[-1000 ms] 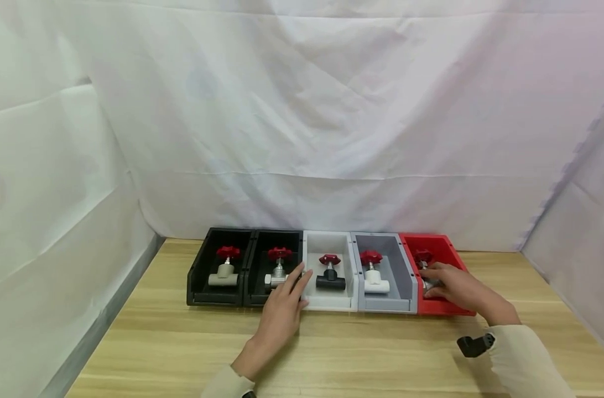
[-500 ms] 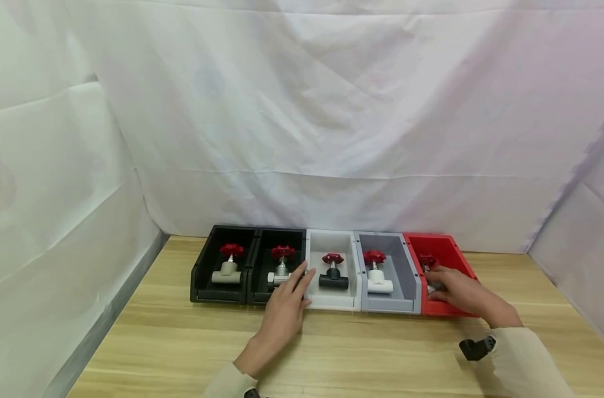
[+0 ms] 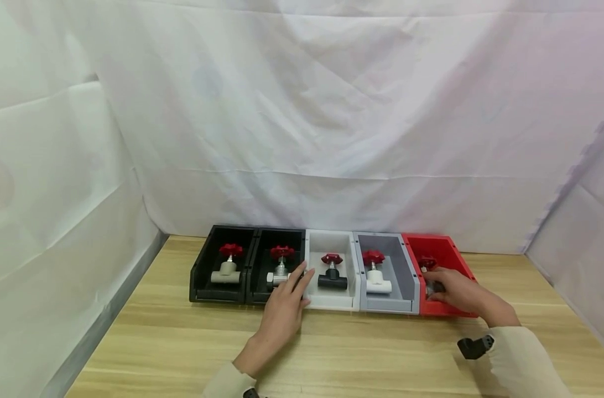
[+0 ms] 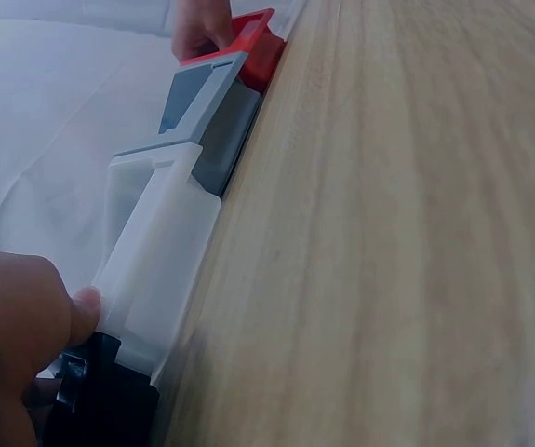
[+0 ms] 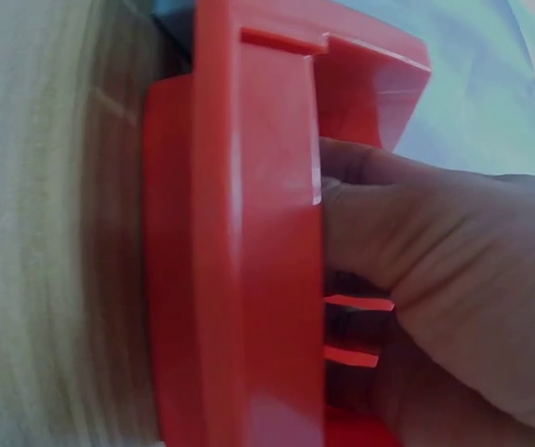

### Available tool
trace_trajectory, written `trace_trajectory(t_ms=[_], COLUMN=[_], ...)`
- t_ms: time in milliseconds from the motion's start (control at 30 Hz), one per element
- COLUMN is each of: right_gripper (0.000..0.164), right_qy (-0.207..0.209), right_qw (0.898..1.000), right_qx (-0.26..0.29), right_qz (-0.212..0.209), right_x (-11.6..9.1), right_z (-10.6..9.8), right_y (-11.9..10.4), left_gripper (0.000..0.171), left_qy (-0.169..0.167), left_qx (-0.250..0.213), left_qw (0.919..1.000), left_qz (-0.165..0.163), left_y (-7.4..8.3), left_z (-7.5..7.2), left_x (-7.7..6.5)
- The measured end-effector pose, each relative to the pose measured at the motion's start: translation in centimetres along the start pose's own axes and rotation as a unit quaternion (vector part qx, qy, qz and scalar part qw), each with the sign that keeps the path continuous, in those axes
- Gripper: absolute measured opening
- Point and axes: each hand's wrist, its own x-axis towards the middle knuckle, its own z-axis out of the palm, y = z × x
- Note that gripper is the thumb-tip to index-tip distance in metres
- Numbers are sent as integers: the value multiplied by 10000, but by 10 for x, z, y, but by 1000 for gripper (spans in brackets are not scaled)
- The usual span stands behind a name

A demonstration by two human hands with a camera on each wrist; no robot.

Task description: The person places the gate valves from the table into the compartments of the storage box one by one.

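Inside the red bin point(image 3: 441, 243), my right hand point(image 3: 458, 290) holds a metallic-looking valve point(image 3: 435, 287) by its body. The valve's red handwheel shows just past the fingers. In the right wrist view the bin's front wall hides most of my right hand's point(image 5: 462, 270) grip. My left hand point(image 3: 282, 315) lies across the front of the second black bin point(image 3: 282, 236) and the white bin point(image 3: 329, 239), fingers nearly straight. Its thumb point(image 4: 86, 303) touches the white bin's front in the left wrist view. A metal valve point(image 3: 281, 272) sits partly behind these fingers; a black valve point(image 3: 332, 279) lies beside them.
At the row's left end a black bin point(image 3: 202, 276) holds a beige valve point(image 3: 226, 275). A grey bin point(image 3: 399, 260) with a white valve point(image 3: 378, 283) stands against the red one. White cloth point(image 3: 332, 110) hangs behind the wooden table point(image 3: 362, 354).
The head view has shifted slightly. My right fingers have shifted a little on the valve in the red bin, and its body looks turned. My left hand stays where it was.
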Motion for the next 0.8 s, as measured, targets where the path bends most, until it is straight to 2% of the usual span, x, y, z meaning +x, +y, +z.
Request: trace_trajectory(t_ms=[267,400,600,700,800], right_gripper=[52,46,39,38,40], right_qy=[-13,155,421,633,980], right_qw=[9999,9998,9985,9966,9928], right_qx=[37,11,-299,-524,-682], right_qz=[110,119,204,95,15], right_x=[-7,-10,-18,-22,-28], right_z=[-6,-5,-6,-7,-6], right_y=[-2,-7,-25,-36,-47], left_gripper=[70,73,68,64,63], left_qy=[27,-258,-882,-1001,-965], left_qx=[-56,-219,-402,-537,-622], left_qw=[9998,9993,9952,9932,9930], left_qz=[163,128,-99,-259,-293], left_y=[0,-5,-13,-17,-23], left_z=[3,-3,-25,-39,-54], left_x=[7,9,5,-1,-9])
